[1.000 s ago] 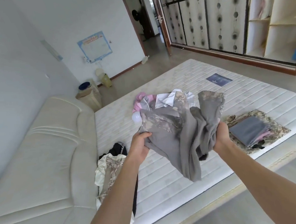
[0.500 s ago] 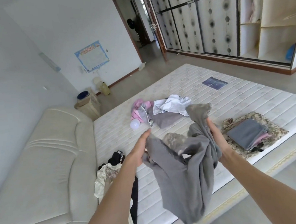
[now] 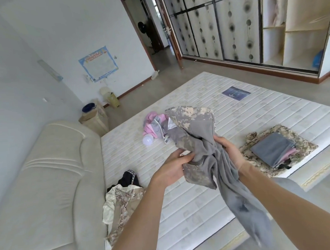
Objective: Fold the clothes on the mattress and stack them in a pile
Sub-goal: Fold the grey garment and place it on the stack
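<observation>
Both hands hold a grey and camouflage shirt (image 3: 198,142) up in the air over the middle of the mattress (image 3: 185,210), bunched and not yet spread. The left hand (image 3: 174,167) grips the crumpled lower part at about 9 o'clock of the bundle, fingers curled into the cloth, and the right hand (image 3: 229,150) grips it at about 3 o'clock, with a long grey sleeve or tail hanging down toward 5 o'clock past the right forearm. The step in hand looks like finding the garment's edges before folding. To do it well, each hand should work along to a shoulder or hem corner, shake the cloth open so it hangs flat, then lay it on bare mattress and smooth it before creasing. The folded pile (image 3: 274,151) lies at 3 o'clock near the mattress edge; loose clothes wait at 11 o'clock (image 3: 156,125) and at 8 o'clock (image 3: 122,197).
</observation>
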